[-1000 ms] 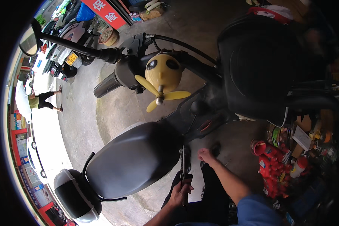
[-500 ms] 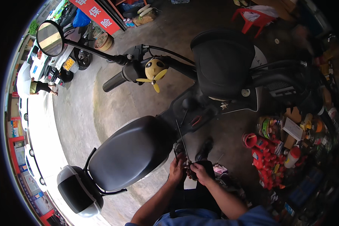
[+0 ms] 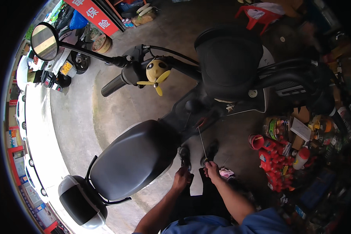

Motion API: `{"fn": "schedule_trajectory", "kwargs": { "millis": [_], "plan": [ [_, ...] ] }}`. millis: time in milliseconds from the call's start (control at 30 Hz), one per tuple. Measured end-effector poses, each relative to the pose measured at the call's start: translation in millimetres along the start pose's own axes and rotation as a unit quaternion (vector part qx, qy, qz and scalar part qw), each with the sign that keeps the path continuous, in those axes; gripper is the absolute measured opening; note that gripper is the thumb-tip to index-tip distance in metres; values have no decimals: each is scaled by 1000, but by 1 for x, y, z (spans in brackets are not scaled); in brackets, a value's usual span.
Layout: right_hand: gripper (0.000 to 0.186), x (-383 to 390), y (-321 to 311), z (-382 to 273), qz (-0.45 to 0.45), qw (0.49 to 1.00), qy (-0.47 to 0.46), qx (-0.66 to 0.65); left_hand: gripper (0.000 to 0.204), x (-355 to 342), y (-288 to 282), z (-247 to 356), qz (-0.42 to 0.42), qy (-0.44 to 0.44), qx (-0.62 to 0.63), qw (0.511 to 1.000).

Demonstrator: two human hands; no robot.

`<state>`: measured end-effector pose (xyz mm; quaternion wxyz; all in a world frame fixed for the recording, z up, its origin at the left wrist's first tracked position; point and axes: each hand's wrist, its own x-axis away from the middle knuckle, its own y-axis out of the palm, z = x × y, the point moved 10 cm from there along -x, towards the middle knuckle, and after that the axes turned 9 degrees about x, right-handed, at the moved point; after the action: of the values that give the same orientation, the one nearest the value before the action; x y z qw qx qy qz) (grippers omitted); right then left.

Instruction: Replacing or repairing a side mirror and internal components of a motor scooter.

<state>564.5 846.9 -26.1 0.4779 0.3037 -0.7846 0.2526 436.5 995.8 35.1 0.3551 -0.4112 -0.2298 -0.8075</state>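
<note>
The scooter (image 3: pixel 171 128) is being worked on from the near side; it is standing on the concrete floor (image 3: pixel 117 101), its black seat (image 3: pixel 134 160) at the near left and its handlebar (image 3: pixel 144 70) with a round mirror (image 3: pixel 45 41) at the far left. A yellow propeller toy (image 3: pixel 156 74) is being carried on the handlebar. Red containers (image 3: pixel 271 158) are lying at the right. A thin cable (image 3: pixel 202 142) is being pinched in the right hand (image 3: pixel 211 170), whose grip is clenched on it, just beside the seat. The left hand (image 3: pixel 182 179) is being held curled near the seat's edge; what it grips cannot be told.
</note>
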Motion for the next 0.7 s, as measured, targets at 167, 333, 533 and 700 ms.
{"fn": "schedule_trajectory", "kwargs": {
  "millis": [167, 333, 533, 700],
  "plan": [
    [21, 39, -27, 5, 8, 998, 23, -59, 32, -75, 22, -11, -50, -6, -6, 999],
    [20, 76, -66, 11, 42, 995, 31, -83, 23, -144, 25, -18, -16, 86, -83, 993],
    [19, 102, -85, 35, 76, 985, 47, -148, 26, -209, 26, 2, 71, 216, -377, 898],
    [22, 120, -95, 43, 94, 981, 38, -166, 35, -236, 43, 45, 78, 115, -364, 921]
  ]
}}
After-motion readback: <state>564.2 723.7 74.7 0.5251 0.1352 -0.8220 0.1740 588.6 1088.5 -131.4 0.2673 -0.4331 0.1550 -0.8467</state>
